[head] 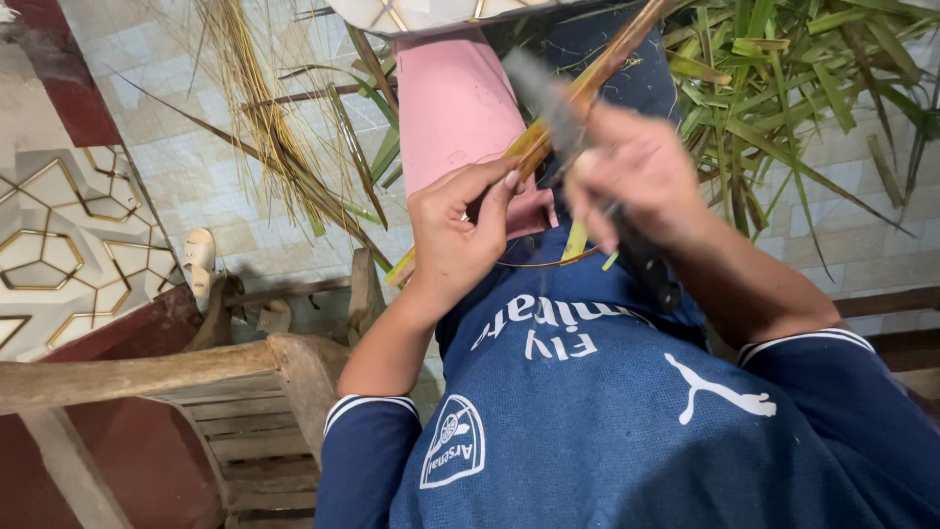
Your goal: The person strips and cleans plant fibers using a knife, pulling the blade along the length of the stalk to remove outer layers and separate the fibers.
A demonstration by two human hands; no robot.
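Hands meet over the lap, both busy on one long palm leaf stem [573, 98]. Left hand [458, 227] has its fingers curled shut around the stem's near end, thumb pressed along it. Right hand [632, 176] is blurred, its fingers wrapped tight on the dark handle of a knife [563, 113], the blade laid against the stem just beyond the left hand. That yellow-green stem runs from the lap up and away to the far right. Under it lies a pink cloth [450, 108]. Green leaf strips [783, 88] are heaped far right; dry yellow ribs [255, 108] are scattered far left on the tiled floor. Wooden chair [245, 392] stands near left.
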